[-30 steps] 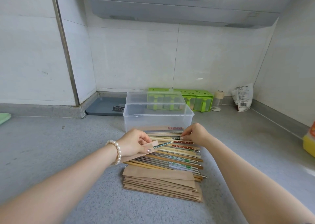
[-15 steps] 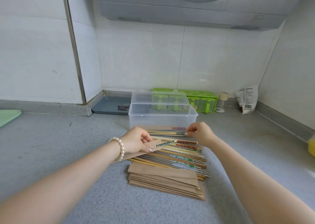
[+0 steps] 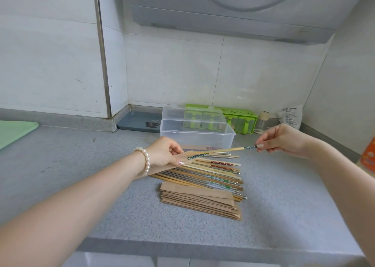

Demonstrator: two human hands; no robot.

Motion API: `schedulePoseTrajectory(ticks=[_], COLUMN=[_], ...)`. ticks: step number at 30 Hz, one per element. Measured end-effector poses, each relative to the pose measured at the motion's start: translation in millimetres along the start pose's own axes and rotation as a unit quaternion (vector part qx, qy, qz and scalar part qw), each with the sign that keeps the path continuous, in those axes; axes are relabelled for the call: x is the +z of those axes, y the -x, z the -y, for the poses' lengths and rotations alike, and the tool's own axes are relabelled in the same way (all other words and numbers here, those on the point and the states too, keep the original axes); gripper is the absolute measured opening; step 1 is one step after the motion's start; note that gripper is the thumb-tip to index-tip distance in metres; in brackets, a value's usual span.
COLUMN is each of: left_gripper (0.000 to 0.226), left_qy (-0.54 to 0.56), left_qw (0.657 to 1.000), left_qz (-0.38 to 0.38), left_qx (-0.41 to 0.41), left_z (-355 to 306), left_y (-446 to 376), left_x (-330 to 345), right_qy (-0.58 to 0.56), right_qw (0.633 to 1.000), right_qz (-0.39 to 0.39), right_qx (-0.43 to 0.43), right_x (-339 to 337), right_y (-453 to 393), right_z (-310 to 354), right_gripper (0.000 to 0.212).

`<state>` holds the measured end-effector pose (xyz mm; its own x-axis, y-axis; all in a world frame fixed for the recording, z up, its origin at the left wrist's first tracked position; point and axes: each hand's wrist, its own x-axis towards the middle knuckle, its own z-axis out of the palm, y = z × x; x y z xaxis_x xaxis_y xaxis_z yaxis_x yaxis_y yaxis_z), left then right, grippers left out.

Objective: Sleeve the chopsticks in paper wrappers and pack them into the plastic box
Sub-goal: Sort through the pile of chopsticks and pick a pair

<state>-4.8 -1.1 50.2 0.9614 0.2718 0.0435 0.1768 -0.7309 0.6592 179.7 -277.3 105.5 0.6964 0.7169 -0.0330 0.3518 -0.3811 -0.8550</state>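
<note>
Head view: two hands (image 3: 165,152) (image 3: 281,139), perhaps twenty chopsticks (image 3: 219,170).

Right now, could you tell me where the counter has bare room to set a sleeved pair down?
Bare counter lies left of the wrapper stack, and more between the loose chopsticks and the orange packet. It is crowded before the plastic box.

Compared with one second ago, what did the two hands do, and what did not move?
The right hand took hold of one chopstick by its patterned end and lifted it off the pile, out to the right. The left hand kept gripping the paper wrapper with a chopstick already inside. The loose chopsticks, the wrapper stack and the open plastic box stayed put.
</note>
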Motion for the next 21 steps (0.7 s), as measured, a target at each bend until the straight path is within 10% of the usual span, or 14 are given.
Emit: schedulePoseTrajectory(ticks=[21], left_gripper=[0.022], left_qy=[-0.009], left_qw=[0.999], left_qz=[0.036], left_qx=[0.036], left_z=[-23.4], left_y=[24.3], left_x=[1.2], right_qy=[0.131], right_qw=[0.99], right_qz=[0.001], right_qx=[-0.042], right_x=[36.8], right_y=[12.5], right_z=[32.9], right_gripper=[0.018])
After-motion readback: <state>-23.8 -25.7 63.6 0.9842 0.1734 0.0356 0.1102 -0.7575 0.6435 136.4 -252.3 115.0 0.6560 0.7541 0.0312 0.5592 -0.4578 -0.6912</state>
